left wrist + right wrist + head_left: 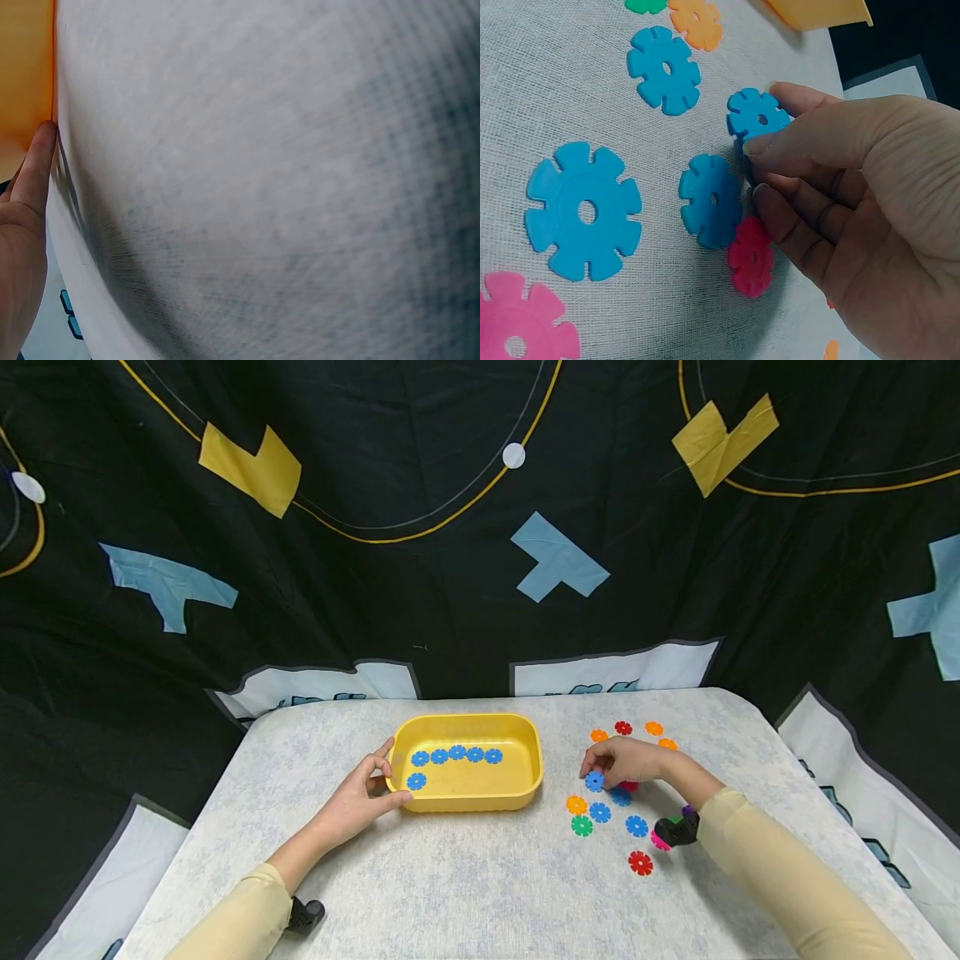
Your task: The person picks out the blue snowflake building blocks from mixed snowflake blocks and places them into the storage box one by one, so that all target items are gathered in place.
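In the head view my right hand [624, 762] pinches a blue notched plastic disc [594, 781] between thumb and fingers, just above the scattered discs. The right wrist view shows that blue disc tilted at the fingertips. Below it lie another blue disc [709, 201] and a pink disc [751, 257], partly overlapping. My left hand [363, 797] holds the left end of a yellow plastic tub [472, 804], its thumb at the near corner and fingers along the side. Inside the tub, several blue discs [457, 752] make a row, with one more blue disc [416, 781] nearer the left hand.
Loose discs surround the right hand: an orange disc [576, 805], a green disc [582, 826], a red disc [641, 862] and several others. Some hide partly under the right arm. A pale patterned cloth covers the table [480, 885]. A black curtain [420, 610] hangs behind it.
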The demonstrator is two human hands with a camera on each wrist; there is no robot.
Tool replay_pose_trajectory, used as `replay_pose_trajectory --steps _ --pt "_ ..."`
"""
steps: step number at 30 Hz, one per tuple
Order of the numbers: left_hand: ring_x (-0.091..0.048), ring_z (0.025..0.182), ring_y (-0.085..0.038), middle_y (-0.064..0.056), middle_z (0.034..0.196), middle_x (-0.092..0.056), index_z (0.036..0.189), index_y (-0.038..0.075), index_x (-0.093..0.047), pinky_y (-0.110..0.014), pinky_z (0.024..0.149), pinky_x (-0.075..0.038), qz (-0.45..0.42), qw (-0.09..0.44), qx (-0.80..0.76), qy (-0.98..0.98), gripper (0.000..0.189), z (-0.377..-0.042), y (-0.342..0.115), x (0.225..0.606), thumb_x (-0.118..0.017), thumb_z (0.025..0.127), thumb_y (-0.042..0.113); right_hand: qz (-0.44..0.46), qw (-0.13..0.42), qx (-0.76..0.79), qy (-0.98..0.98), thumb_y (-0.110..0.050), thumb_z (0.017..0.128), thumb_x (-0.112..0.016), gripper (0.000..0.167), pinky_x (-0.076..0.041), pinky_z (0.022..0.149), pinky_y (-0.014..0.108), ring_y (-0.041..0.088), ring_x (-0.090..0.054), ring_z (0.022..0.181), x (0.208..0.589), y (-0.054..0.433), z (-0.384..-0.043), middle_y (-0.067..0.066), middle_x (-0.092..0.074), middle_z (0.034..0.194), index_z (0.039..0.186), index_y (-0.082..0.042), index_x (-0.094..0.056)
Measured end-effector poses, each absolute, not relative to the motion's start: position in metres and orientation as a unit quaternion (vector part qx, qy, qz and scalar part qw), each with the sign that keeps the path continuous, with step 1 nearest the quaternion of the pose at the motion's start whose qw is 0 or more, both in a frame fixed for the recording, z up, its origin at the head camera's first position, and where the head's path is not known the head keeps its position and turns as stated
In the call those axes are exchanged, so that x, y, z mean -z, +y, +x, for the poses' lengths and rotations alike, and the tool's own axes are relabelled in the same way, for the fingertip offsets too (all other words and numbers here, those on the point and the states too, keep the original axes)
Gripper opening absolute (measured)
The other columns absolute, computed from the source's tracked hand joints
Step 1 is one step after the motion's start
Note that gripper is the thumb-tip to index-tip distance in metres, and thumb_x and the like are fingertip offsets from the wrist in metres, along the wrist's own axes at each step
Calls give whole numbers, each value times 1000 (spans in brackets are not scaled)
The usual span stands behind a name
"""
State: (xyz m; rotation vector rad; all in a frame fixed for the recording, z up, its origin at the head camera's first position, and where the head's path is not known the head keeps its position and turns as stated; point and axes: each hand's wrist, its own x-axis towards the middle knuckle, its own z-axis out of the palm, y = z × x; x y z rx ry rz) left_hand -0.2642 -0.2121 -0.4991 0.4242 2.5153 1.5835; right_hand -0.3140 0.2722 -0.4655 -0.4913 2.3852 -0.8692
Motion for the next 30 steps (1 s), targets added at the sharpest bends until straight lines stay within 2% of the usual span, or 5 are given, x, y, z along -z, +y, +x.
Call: replay_pose_trajectory --steps 12,30 --pt "-62 123 -34 -3 170 -17 106 9 -43 -53 108 -38 139 71 -525 837 53 -264 -212 499 -84 87 36 -180 283 325 885 4 85 -75 32 -53 82 32 22 -55 97 465 273 -317 1 -66 106 110 -16 -77" --pt "-60 125 -35 -2 170 -17 105 9 -43 -52 108 -39 142 71 -532 832 52 -264 -212 498 -84 87 35 -159 292 320 887 -1 88 -75 30 -53 81 33 23 -56 96 466 273 -318 1 -66 103 112 -19 -77"
